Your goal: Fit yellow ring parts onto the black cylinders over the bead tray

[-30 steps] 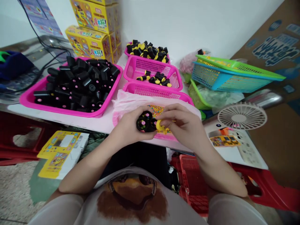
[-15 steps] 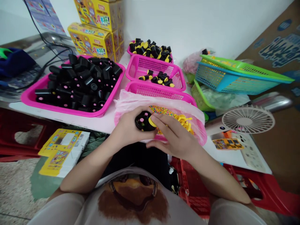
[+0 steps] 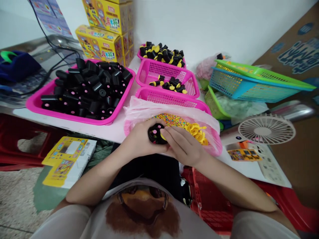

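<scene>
My left hand (image 3: 139, 136) is wrapped round a small black cup (image 3: 155, 132) with pink dots showing inside it. My right hand (image 3: 183, 144) is closed at the cup's right side, its fingers over a yellow-ended piece that is mostly hidden. Whether that piece is inside the cup or against its rim I cannot tell. Both hands are above the near edge of a pink basket (image 3: 216, 150) lined with thin plastic film. In that basket lie many small coloured beads (image 3: 170, 119) and yellow plastic rings (image 3: 198, 132).
A pink basket (image 3: 109, 121) of black cups stands at the left. Behind are baskets of black-and-yellow pieces (image 3: 161, 54) and stacked yellow boxes (image 3: 99, 44). A fan (image 3: 266, 130) and a blue basket (image 3: 249, 84) are at the right. Flattened yellow cardboard (image 3: 62, 166) lies lower left.
The yellow end of the piece in my right fingers now shows less, beside the cup. My right fingers have curled closer against the cup. The view has shifted slightly.
</scene>
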Action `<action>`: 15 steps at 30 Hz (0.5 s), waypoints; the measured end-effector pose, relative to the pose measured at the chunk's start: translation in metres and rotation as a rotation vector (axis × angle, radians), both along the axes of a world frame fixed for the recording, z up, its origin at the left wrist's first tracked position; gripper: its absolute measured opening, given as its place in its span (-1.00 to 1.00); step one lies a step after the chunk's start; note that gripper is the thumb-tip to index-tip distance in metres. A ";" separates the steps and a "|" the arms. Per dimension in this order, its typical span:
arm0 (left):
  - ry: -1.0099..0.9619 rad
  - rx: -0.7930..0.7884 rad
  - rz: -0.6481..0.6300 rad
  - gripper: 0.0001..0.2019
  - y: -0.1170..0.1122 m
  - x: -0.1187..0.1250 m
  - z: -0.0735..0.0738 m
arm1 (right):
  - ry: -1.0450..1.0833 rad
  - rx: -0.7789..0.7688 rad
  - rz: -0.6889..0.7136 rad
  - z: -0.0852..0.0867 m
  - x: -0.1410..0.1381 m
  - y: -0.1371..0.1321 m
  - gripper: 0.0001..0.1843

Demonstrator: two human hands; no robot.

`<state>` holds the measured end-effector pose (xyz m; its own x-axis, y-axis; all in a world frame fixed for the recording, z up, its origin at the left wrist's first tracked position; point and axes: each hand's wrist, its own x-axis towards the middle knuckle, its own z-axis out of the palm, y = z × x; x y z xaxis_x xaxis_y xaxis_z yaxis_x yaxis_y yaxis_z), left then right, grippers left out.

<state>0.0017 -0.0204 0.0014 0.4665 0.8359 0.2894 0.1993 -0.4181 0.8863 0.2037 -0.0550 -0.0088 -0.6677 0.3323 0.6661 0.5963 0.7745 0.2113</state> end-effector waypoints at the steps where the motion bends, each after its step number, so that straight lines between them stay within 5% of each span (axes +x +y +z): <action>1: -0.011 -0.002 0.007 -0.55 -0.001 0.000 0.000 | 0.023 -0.011 0.019 0.001 0.000 0.001 -0.40; 8: -0.114 -0.022 0.042 -0.54 -0.001 0.004 -0.001 | 0.203 -0.137 -0.004 0.004 -0.004 0.005 -0.29; 15: -0.077 -0.012 0.040 -0.59 -0.002 0.005 0.000 | 0.110 -0.029 0.044 -0.008 0.004 0.009 -0.29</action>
